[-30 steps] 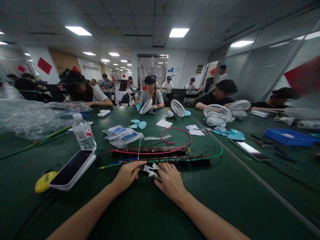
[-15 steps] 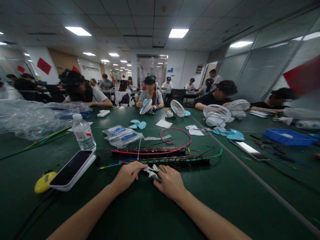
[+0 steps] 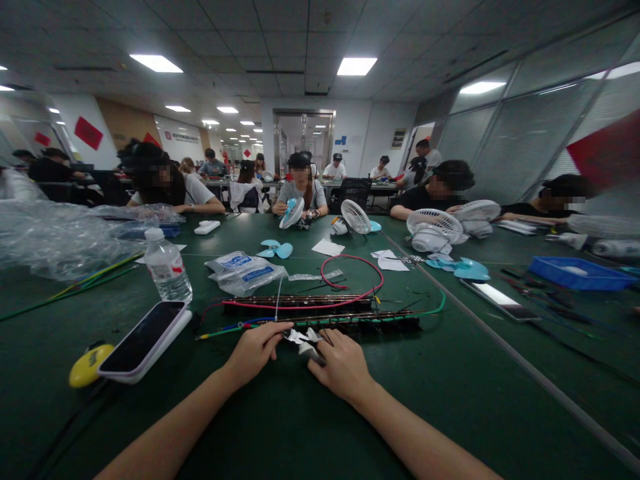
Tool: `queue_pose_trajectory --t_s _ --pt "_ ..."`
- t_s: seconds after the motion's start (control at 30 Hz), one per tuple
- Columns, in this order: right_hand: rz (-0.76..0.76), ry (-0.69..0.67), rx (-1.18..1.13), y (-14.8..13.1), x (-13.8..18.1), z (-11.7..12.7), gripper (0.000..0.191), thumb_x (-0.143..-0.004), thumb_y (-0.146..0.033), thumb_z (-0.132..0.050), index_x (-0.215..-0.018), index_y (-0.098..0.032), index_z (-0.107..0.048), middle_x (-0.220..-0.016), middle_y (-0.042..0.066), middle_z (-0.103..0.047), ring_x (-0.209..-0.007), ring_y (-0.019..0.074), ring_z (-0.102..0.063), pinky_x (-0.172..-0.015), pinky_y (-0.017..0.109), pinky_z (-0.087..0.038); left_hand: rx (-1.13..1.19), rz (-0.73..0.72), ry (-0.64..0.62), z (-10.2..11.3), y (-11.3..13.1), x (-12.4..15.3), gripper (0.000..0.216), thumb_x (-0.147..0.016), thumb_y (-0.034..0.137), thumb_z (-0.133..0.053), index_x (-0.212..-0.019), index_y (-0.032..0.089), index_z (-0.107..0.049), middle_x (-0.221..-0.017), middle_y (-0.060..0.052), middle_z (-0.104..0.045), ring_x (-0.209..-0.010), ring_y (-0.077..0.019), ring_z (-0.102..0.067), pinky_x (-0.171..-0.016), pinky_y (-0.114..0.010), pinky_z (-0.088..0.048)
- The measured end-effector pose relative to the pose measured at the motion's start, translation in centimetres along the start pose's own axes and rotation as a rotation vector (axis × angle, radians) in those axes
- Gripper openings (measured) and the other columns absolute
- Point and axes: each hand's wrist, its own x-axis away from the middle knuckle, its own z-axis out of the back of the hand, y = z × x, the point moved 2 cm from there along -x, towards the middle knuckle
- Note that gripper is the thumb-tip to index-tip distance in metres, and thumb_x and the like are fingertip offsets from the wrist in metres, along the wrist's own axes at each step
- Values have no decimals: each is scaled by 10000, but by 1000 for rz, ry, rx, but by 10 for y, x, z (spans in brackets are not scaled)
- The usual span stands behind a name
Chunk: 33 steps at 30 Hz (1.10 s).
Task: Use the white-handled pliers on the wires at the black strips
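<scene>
Both my hands rest on the green table [image 3: 280, 427], close together near its front. My left hand [image 3: 254, 350] is curled, its fingertips pinching one end of a small white and grey part [image 3: 306, 343]. My right hand [image 3: 340, 365] is also curled and grips the same part from the other side. Just beyond my fingers lie two long dark terminal strips [image 3: 325, 313] with a red wire [image 3: 350, 283], a green wire [image 3: 430, 310] and blue wiring running along them.
A phone [image 3: 145, 337] on a white case and a yellow tape measure [image 3: 85, 373] lie at the left, a water bottle [image 3: 167, 267] and plastic bags [image 3: 245, 270] behind them. Another phone [image 3: 497, 300], a blue tray [image 3: 580, 273] and small white fans [image 3: 435, 230] stand at the right. Several people sit around the far tables.
My right hand's fingers have curled in more tightly around the small part. My left hand has hardly moved.
</scene>
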Motion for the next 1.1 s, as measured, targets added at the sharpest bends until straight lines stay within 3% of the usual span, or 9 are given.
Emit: queue_pose_trajectory --t_s 0.23,0.53,1.1 --pt "17 15 -15 1 -1 5 232 -725 -334 -632 -887 -168 -623 -1035 111 -599 -972 257 -509 -818 365 -393 48 30 22 1 4 0 306 -920 198 -431 -1179 185 -593 -763 -2 -680 -474 -76 -578 -601 -205 -505" --pt "20 -5 -39 1 -1 4 214 -742 -317 -622 -894 -167 -619 -1049 113 -594 -997 260 -498 -834 369 -384 42 3 16 0 0 1 315 -923 205 -411 -1181 203 -590 -983 -47 -670 -495 -66 -584 -600 -222 -512" --pt "26 -20 -51 1 -1 4 209 -741 -309 -632 -896 -170 -614 -1070 113 -587 -1010 261 -492 -831 368 -385 47 1 13 0 0 1 321 -918 177 -409 -1183 185 -591 -836 -23 -665 -490 -70 -574 -580 -208 -502"
